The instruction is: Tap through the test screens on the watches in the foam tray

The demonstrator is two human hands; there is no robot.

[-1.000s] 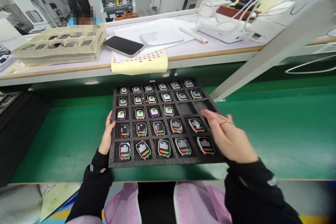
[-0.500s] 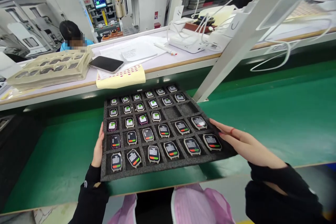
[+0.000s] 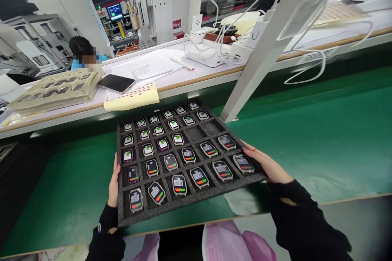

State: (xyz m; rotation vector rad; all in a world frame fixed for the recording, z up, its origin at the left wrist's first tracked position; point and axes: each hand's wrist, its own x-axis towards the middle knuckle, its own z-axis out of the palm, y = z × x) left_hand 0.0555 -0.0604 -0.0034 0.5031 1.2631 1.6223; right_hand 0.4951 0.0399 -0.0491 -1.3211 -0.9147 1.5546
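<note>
I am watching from afar as the left hand (image 3: pixel 113 187) is gripping the left edge of a dark foam tray (image 3: pixel 196 196) and the right hand (image 3: pixel 271 167) is gripping its right edge, fingers curling around both sides. The tray is sitting over the near part of a green bench (image 3: pixel 290 138); I cannot tell whether it is touching the surface. 28 watches (image 3: pixel 179 184) are lying in its compartments across 5 rows, and the nearest 2 rows are showing red-and-green bars. Beyond, a phone (image 3: pixel 116 83) is resting on a raised shelf (image 3: pixel 174 79), behind a yellow sheet (image 3: pixel 131 100) that is hanging over the edge.
</note>
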